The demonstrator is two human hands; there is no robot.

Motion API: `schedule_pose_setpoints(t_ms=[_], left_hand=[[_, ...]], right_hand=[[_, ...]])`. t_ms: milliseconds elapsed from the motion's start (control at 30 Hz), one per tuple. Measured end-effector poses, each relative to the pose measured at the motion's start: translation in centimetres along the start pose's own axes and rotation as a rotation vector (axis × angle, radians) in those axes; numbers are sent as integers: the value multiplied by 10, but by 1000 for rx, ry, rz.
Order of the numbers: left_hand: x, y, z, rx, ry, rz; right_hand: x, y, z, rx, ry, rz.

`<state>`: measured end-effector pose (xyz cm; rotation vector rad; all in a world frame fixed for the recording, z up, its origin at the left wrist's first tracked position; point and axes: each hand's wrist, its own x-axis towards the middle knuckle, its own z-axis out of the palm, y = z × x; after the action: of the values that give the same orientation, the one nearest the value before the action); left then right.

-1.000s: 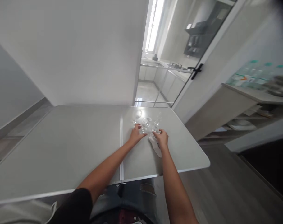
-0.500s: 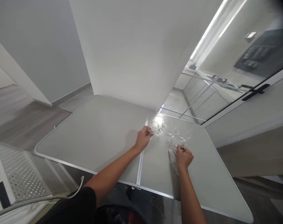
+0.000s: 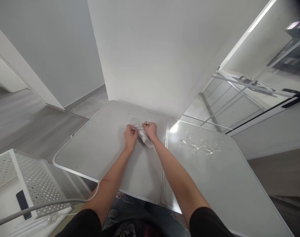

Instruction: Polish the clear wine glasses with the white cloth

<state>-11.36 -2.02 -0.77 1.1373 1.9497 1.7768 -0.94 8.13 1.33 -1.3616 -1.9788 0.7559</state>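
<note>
Over the left half of the table, my left hand point(image 3: 130, 136) has its fingers closed around a clear drinking glass point(image 3: 134, 121), whose round rim shows above them. Close on its right is my right hand point(image 3: 150, 130), gripping a white cloth point(image 3: 145, 139) that hangs down onto the table top and meets the glass. A small clear shiny part shows just above my right fingertips; whether it belongs to the same glass I cannot tell. Several clear glasses point(image 3: 196, 147) stand in a slanting row on the right half, their outlines faint.
The pale folding table point(image 3: 97, 141) has a metal rim and a centre seam point(image 3: 166, 148). A white wall stands at its back edge, with a glass door to the right. At lower left are a white perforated rack point(image 3: 35, 187), a dark phone-like slab point(image 3: 23, 202) and a grey cable point(image 3: 53, 202).
My left hand has carried one glass leftward across the seam, away from the row. My right hand has brought the cloth over beside it. The view has shifted slightly to the right.
</note>
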Motion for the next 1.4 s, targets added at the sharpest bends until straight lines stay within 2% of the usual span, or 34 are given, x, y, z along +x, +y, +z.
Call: schedule_pose_setpoints(t_ms=[100, 233, 367, 467, 567, 633, 667, 733, 800, 867, 933, 967, 1033, 1100, 1200, 1267, 1333, 1400], left_hand=[[4, -6, -2, 37, 2, -29], [6, -13, -4, 50, 30, -64], [7, -13, -5, 48, 40, -60], [10, -13, -7, 70, 34, -80], [14, -15, -13, 96, -29, -88], [12, -12, -21, 180, -57, -79], [8, -7, -25, 251, -33, -64], [-9, 9, -33, 326, 113, 33], [-37, 32, -36, 302, 222, 151], [-70, 54, -31, 272, 150, 248], [-100, 70, -11, 211, -1, 262], [-110, 74, 6, 164, -101, 241], [-121, 80, 51, 45, -307, 183], [-119, 83, 106, -45, -485, 126], [-107, 90, 186, -93, -548, 59], [-99, 96, 226, -129, -556, 63], [-93, 100, 252, -138, -555, 81], [-90, 102, 265, -149, -543, 78]], right_hand=[[20, -3, 20, -26, -47, 12], [29, 1, 32, -59, -82, 39], [32, -1, 34, -62, -97, 54], [26, -1, 24, -41, -94, 73], [4, 12, -4, -15, -72, 102], [-23, 29, -33, -3, -20, 113], [-39, 40, -51, -2, 25, 116], [-76, 65, -89, -15, 162, 129], [-112, 92, -130, -54, 327, 197], [-141, 120, -170, -124, 536, 312], [-156, 146, -206, -162, 666, 445], [-158, 157, -220, -155, 670, 501], [-152, 175, -240, -126, 590, 590], [-139, 187, -248, -117, 510, 639], [-118, 196, -241, -126, 496, 657], [-109, 201, -233, -128, 526, 653], [-104, 208, -227, -137, 552, 639], [-100, 216, -222, -148, 553, 626]])
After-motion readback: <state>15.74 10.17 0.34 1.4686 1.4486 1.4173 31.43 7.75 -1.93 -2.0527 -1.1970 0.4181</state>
